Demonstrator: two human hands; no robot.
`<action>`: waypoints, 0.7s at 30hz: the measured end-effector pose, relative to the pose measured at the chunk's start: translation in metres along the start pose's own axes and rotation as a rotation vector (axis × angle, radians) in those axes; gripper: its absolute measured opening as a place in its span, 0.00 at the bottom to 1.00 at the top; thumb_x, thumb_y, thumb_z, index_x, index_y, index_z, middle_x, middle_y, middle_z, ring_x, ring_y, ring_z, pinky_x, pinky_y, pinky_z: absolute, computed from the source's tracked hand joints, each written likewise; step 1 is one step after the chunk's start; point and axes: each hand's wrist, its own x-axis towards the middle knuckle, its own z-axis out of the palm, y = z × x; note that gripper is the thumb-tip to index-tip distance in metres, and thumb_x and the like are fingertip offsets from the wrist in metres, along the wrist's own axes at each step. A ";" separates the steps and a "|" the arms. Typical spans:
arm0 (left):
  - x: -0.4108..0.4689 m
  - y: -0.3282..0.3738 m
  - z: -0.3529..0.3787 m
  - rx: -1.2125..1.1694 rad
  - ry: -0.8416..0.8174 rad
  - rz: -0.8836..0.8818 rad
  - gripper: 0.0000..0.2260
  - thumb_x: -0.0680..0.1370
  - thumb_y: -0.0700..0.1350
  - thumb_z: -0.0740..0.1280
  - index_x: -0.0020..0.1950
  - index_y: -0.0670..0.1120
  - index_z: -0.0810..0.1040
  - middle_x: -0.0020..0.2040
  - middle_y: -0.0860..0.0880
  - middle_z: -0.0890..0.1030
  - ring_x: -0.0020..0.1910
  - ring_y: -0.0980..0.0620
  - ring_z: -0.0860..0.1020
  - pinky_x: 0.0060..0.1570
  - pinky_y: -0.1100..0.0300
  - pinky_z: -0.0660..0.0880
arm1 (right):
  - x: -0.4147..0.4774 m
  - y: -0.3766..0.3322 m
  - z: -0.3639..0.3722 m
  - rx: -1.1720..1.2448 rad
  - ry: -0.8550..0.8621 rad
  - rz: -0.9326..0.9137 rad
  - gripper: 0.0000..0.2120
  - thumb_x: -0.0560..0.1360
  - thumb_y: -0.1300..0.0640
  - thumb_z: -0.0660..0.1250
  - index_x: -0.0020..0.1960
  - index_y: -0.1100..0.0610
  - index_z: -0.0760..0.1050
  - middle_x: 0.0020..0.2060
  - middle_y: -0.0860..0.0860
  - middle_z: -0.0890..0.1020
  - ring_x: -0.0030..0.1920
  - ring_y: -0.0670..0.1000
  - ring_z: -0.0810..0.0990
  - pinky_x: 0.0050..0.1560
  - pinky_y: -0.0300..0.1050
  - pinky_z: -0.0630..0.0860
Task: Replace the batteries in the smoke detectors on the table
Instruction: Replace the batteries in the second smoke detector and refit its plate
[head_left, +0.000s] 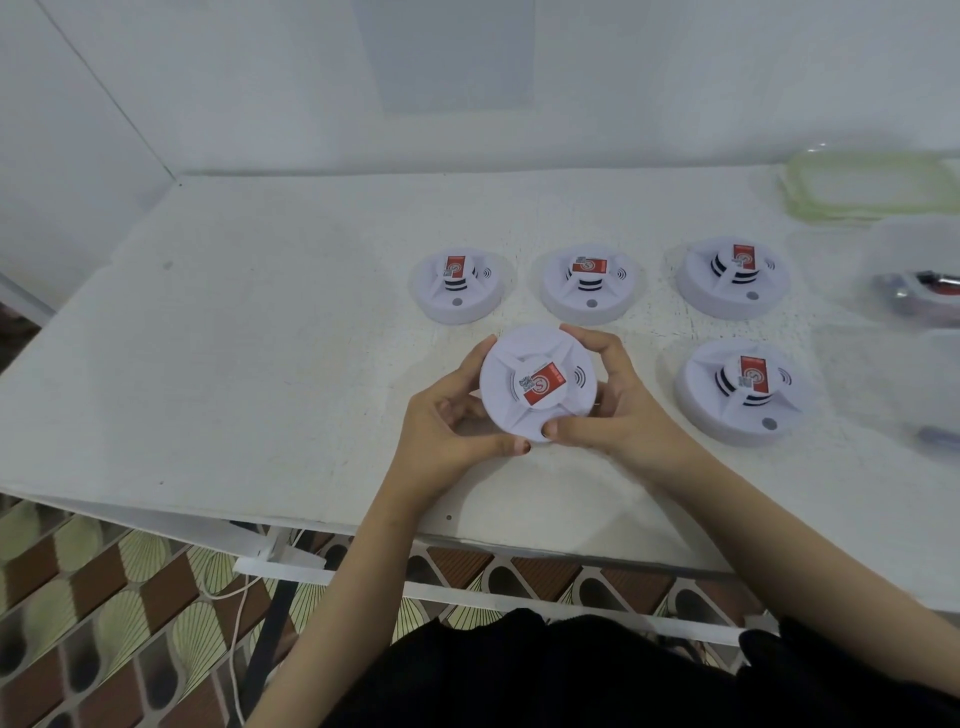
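I watch both hands meet on one smoke detector (537, 384) near the front middle of the white table (260, 338). The left hand (447, 431) grips its left edge, fingers (470, 364) curled round the rim and the thumb lying along the lower edge. The right hand (618, 405) grips the right side, fingers curled over the upper rim and the thumb pressed to the bottom edge, its tip just beside the left thumb. The detector is tilted, its face with the red label turned up toward the camera. I cannot tell whether its underside touches the table.

Four more detectors lie face up on the table. Three form a row behind the hands: the left detector (457, 286), the middle detector (589, 286) and the right detector (732, 278). The fourth detector (740, 392) sits just right of the right hand, apart from it.

At the far right stands a clear plastic box (919, 249) with blurred contents, and behind it lies a green-rimmed lid (872, 208).
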 end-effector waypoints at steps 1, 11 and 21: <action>0.000 0.000 0.000 0.000 -0.001 -0.001 0.38 0.65 0.33 0.76 0.73 0.45 0.68 0.62 0.52 0.80 0.55 0.50 0.81 0.50 0.62 0.78 | 0.000 0.000 0.000 0.000 0.001 0.000 0.35 0.63 0.70 0.71 0.61 0.42 0.65 0.50 0.47 0.83 0.53 0.52 0.81 0.46 0.47 0.80; 0.001 -0.001 0.000 -0.006 -0.020 -0.007 0.38 0.66 0.32 0.76 0.74 0.43 0.67 0.64 0.48 0.79 0.57 0.44 0.79 0.52 0.58 0.78 | 0.000 0.000 0.001 -0.010 0.009 -0.005 0.36 0.63 0.71 0.71 0.62 0.43 0.65 0.50 0.49 0.83 0.52 0.51 0.81 0.46 0.46 0.79; 0.000 -0.001 0.000 0.010 -0.023 -0.005 0.38 0.66 0.29 0.76 0.74 0.42 0.67 0.64 0.49 0.79 0.56 0.51 0.80 0.51 0.64 0.77 | -0.002 -0.002 0.003 -0.072 0.008 -0.024 0.37 0.66 0.76 0.70 0.63 0.45 0.61 0.55 0.49 0.78 0.54 0.47 0.80 0.48 0.46 0.79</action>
